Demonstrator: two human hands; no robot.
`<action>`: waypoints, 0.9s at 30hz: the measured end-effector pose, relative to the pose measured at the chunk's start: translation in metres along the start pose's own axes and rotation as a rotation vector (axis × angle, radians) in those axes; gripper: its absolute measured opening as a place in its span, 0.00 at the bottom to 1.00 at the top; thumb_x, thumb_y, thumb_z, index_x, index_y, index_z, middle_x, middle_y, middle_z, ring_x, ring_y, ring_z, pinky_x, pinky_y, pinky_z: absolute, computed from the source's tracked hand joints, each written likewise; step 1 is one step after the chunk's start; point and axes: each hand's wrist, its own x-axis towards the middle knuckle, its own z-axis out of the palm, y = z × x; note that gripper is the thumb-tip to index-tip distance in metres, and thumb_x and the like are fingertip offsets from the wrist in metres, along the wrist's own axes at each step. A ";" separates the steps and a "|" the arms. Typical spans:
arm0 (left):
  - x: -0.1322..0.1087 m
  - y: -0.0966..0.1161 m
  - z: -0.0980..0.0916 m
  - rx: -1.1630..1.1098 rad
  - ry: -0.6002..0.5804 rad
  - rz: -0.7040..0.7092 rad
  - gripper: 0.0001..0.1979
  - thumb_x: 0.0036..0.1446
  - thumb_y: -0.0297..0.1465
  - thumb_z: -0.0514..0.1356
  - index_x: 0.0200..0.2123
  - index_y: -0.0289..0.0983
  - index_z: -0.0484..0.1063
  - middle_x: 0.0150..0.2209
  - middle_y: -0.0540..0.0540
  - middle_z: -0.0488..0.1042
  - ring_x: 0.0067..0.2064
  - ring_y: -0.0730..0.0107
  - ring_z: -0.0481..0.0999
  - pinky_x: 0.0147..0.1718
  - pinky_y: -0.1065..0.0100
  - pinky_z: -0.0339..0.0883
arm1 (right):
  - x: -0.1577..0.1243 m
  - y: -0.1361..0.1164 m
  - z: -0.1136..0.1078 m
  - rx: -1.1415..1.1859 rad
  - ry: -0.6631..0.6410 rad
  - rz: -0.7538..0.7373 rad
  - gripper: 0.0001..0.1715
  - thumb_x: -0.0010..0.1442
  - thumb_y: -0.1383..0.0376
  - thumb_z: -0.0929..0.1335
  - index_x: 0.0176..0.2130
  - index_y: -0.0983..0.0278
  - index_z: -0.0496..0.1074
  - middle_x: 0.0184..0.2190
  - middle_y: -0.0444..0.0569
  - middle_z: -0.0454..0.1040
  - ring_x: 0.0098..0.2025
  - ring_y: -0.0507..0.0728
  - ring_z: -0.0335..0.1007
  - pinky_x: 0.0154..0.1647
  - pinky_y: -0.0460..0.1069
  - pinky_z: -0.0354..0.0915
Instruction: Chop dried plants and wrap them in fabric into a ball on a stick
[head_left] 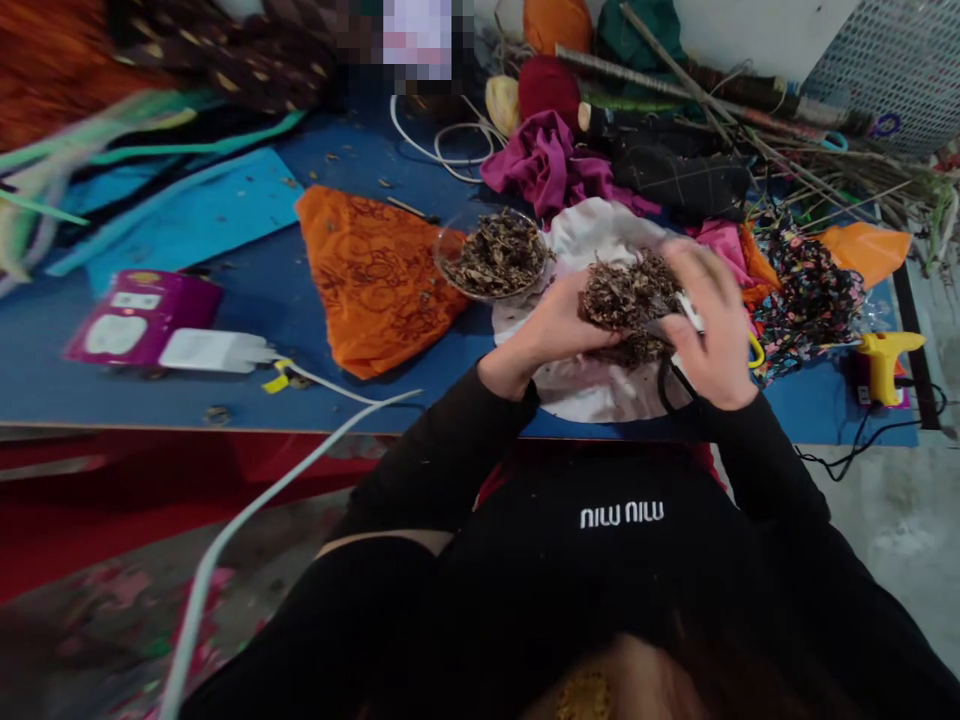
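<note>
Head view: left hand [553, 326] and right hand [714, 318] clutch dried-leaf clump [626, 293], elongated left-right.

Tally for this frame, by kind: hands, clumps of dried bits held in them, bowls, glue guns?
hands: 2, left hand and right hand
dried clump between the hands: 1
clear bowl of dried bits: 1
yellow glue gun: 1
Total: 5
</note>
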 end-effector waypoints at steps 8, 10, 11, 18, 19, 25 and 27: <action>0.001 -0.005 0.000 -0.099 0.118 -0.077 0.33 0.47 0.48 0.76 0.51 0.35 0.74 0.48 0.38 0.81 0.53 0.44 0.82 0.53 0.47 0.79 | -0.059 0.009 -0.017 -0.382 -0.419 0.264 0.41 0.61 0.55 0.68 0.66 0.75 0.65 0.51 0.67 0.73 0.51 0.72 0.71 0.52 0.63 0.71; 0.000 -0.004 0.001 -0.118 0.118 -0.071 0.36 0.45 0.50 0.76 0.50 0.35 0.74 0.48 0.37 0.81 0.54 0.43 0.82 0.54 0.45 0.78 | -0.065 0.005 -0.007 -0.426 -0.436 0.270 0.46 0.60 0.57 0.69 0.69 0.77 0.60 0.52 0.68 0.72 0.52 0.73 0.70 0.53 0.64 0.69; 0.000 -0.003 0.001 -0.125 0.120 -0.067 0.37 0.44 0.51 0.77 0.51 0.35 0.74 0.48 0.37 0.81 0.54 0.43 0.81 0.55 0.45 0.77 | -0.065 0.003 -0.003 -0.436 -0.437 0.272 0.47 0.59 0.58 0.68 0.70 0.77 0.59 0.52 0.69 0.72 0.53 0.74 0.69 0.53 0.65 0.69; 0.004 -0.006 0.005 -0.130 0.121 -0.008 0.43 0.41 0.55 0.77 0.53 0.35 0.72 0.53 0.34 0.80 0.58 0.42 0.80 0.59 0.45 0.75 | -0.055 0.003 -0.008 -0.455 -0.371 0.411 0.41 0.61 0.61 0.67 0.70 0.68 0.63 0.54 0.67 0.71 0.44 0.69 0.75 0.40 0.58 0.71; 0.004 -0.006 0.005 -0.130 0.124 0.007 0.43 0.41 0.55 0.77 0.54 0.35 0.72 0.55 0.34 0.80 0.59 0.42 0.79 0.60 0.45 0.75 | -0.055 0.004 -0.013 -0.469 -0.362 0.443 0.39 0.61 0.60 0.67 0.69 0.65 0.65 0.55 0.67 0.71 0.42 0.68 0.76 0.38 0.57 0.71; 0.002 -0.003 0.004 -0.075 0.090 -0.007 0.35 0.46 0.47 0.77 0.52 0.35 0.73 0.51 0.36 0.81 0.56 0.44 0.81 0.57 0.45 0.77 | -0.065 0.026 -0.039 -0.226 -0.344 0.397 0.34 0.63 0.59 0.67 0.66 0.59 0.70 0.53 0.59 0.79 0.49 0.69 0.79 0.44 0.58 0.73; 0.001 -0.002 0.003 -0.071 0.085 -0.015 0.33 0.46 0.44 0.77 0.51 0.35 0.74 0.50 0.38 0.81 0.54 0.45 0.82 0.56 0.45 0.77 | -0.069 0.032 -0.041 -0.109 -0.302 0.394 0.31 0.63 0.57 0.67 0.64 0.60 0.71 0.54 0.58 0.79 0.50 0.68 0.78 0.47 0.58 0.73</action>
